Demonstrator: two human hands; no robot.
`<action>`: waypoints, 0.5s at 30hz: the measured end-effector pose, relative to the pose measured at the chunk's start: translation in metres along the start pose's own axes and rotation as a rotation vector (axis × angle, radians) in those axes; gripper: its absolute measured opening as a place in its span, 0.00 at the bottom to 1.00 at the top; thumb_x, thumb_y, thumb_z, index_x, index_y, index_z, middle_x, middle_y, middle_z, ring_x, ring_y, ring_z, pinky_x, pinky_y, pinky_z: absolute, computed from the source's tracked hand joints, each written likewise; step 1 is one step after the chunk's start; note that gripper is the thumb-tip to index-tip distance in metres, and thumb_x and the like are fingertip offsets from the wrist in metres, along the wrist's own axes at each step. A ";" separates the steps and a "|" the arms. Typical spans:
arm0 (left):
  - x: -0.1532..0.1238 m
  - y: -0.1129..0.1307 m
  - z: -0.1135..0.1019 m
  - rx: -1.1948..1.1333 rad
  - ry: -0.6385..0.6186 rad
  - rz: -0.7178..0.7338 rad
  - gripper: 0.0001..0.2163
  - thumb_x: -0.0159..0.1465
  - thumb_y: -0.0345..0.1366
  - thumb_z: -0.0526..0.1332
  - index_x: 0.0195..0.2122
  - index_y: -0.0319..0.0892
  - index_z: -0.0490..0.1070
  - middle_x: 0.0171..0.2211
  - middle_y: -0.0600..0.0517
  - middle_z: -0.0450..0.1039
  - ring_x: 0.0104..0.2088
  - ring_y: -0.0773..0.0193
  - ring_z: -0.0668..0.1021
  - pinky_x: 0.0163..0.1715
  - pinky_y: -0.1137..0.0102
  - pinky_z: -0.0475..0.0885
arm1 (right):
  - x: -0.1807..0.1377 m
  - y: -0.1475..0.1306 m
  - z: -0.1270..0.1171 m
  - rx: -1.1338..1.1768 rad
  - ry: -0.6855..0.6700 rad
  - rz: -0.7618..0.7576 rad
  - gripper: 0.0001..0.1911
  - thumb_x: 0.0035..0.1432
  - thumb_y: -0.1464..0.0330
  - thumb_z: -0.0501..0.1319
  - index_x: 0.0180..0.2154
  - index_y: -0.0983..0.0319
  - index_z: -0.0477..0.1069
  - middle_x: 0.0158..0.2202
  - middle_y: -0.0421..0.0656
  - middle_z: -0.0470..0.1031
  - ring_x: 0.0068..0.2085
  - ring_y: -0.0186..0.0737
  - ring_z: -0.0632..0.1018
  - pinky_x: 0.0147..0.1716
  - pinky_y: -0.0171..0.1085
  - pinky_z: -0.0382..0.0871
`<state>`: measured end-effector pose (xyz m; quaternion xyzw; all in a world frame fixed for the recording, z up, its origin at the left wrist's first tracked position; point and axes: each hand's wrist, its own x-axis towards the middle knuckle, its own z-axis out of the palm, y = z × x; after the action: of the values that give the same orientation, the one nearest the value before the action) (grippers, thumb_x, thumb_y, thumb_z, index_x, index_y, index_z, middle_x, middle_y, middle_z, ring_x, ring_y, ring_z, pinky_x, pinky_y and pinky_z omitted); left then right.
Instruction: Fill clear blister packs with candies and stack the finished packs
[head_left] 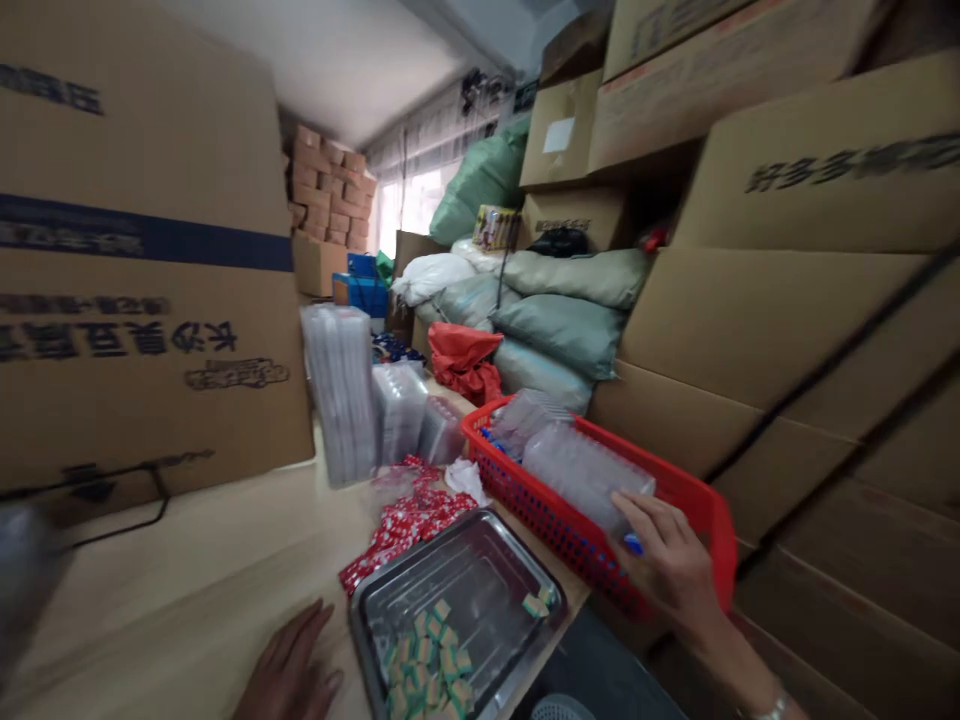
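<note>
Reaching in at four o'clock, the right hand (667,560), fingers narrowly curled, touches a clear plastic pack (585,475) in a red plastic basket (675,485); the left hand (289,665) lies open on the surface (187,560) at seven o'clock, beside a steel tray (450,540) of small wrapped cubes (427,650).

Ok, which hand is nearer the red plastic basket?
Right. The right hand is over the rim of the red plastic basket; the left hand rests on the table, across the steel tray from it.

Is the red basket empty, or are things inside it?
Not empty: the red basket holds clear plastic packs, and the right hand touches one.
</note>
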<state>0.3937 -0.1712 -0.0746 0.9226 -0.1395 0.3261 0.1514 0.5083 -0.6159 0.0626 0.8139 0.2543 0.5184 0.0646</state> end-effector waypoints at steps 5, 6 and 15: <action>-0.059 -0.020 -0.085 0.195 -0.038 -0.204 0.12 0.63 0.45 0.53 0.28 0.47 0.72 0.46 0.50 0.74 0.49 0.54 0.74 0.43 0.59 0.75 | 0.018 -0.093 0.009 0.441 -0.019 -0.097 0.16 0.57 0.71 0.55 0.48 0.64 0.67 0.40 0.49 0.72 0.41 0.45 0.72 0.41 0.42 0.67; -0.080 -0.025 -0.104 0.244 -0.033 -0.271 0.15 0.63 0.47 0.52 0.27 0.47 0.72 0.46 0.49 0.75 0.48 0.53 0.74 0.43 0.59 0.74 | 0.022 -0.117 0.014 0.533 -0.058 -0.147 0.15 0.56 0.72 0.55 0.47 0.64 0.67 0.41 0.49 0.72 0.42 0.44 0.71 0.41 0.41 0.66; -0.231 0.010 -0.201 0.654 0.061 -0.914 0.23 0.61 0.54 0.48 0.38 0.43 0.73 0.39 0.45 0.76 0.41 0.52 0.77 0.41 0.57 0.73 | 0.087 -0.284 0.075 0.660 -0.324 -0.473 0.15 0.53 0.76 0.57 0.44 0.61 0.69 0.40 0.48 0.73 0.40 0.48 0.70 0.40 0.43 0.64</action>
<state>0.1051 -0.0692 -0.0725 0.8784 0.3871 0.2800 -0.0127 0.5043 -0.3174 -0.0059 0.7809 0.5726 0.2459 -0.0430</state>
